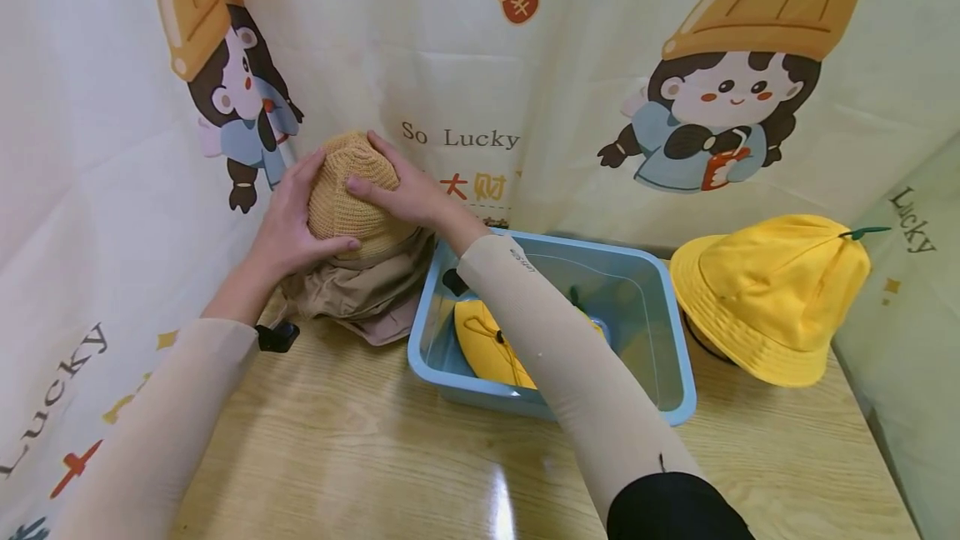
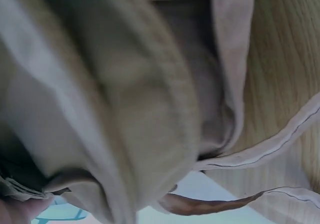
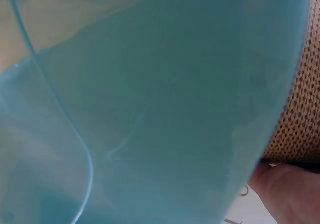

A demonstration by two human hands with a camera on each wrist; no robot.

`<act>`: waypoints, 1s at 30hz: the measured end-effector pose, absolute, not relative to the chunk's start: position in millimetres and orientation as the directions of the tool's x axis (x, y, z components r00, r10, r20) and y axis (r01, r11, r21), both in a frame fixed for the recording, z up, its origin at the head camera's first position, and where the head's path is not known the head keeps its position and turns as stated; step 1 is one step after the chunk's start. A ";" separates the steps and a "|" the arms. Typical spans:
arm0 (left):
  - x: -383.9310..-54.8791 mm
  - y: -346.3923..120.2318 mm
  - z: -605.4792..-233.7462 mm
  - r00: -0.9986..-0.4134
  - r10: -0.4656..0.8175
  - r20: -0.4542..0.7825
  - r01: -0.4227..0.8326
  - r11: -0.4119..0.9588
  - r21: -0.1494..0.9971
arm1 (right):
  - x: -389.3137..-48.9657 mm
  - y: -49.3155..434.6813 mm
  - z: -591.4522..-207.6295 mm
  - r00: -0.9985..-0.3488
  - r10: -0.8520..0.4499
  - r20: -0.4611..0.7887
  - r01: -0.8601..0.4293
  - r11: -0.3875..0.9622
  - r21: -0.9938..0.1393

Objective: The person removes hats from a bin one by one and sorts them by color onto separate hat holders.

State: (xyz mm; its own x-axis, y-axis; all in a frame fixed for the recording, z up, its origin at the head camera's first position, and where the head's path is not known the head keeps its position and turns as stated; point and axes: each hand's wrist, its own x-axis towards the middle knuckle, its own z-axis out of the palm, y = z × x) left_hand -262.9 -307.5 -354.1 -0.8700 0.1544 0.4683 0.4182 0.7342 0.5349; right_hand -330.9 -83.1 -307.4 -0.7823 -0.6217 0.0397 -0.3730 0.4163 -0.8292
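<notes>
A tan ribbed knit hat (image 1: 337, 198) is held between both hands at the left of the table, on top of a khaki cloth hat (image 1: 360, 286). My left hand (image 1: 288, 219) grips its left side, thumb across the front. From the right, my right hand (image 1: 412, 190) curls round the upper side, thumb on the front. Folds of khaki cloth and loose straps fill the left wrist view, with a bit of the left hand (image 2: 22, 211) at the corner. In the right wrist view, knit fabric (image 3: 300, 114) shows beside the right hand (image 3: 292, 194).
A blue plastic bin (image 1: 422, 367) stands right of the hats, under my right forearm. Inside lies a yellow hat (image 1: 483, 348) with a cord. Another yellow bucket hat (image 1: 780, 298) with a green stem sits right of the bin. A printed curtain (image 1: 570, 107) hangs behind the table.
</notes>
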 end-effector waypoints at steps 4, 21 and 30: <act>-258.9 -309.1 -357.7 -0.883 0.131 0.450 0.388 0.744 0.544 | -329.8 -83.0 -310.7 -0.790 -0.613 0.009 -0.351 0.441 -0.826; -269.8 -332.6 -337.2 -0.920 0.262 0.291 0.389 0.701 0.598 | -321.0 -75.9 -307.2 -0.765 -0.617 0.185 -0.495 0.380 -0.781; -271.3 -333.2 -341.6 -0.936 0.251 0.248 0.353 0.695 0.626 | -319.5 -75.5 -318.3 -0.763 -0.632 0.138 -0.475 0.402 -0.783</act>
State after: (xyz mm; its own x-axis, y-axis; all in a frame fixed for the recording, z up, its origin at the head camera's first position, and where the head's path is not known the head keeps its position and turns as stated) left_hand -271.3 -333.2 -341.6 -0.9356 0.2510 0.2485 0.3528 0.6954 0.6261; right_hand -319.5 -75.5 -318.3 -0.7630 -0.6315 0.1381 -0.4745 0.4020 -0.7831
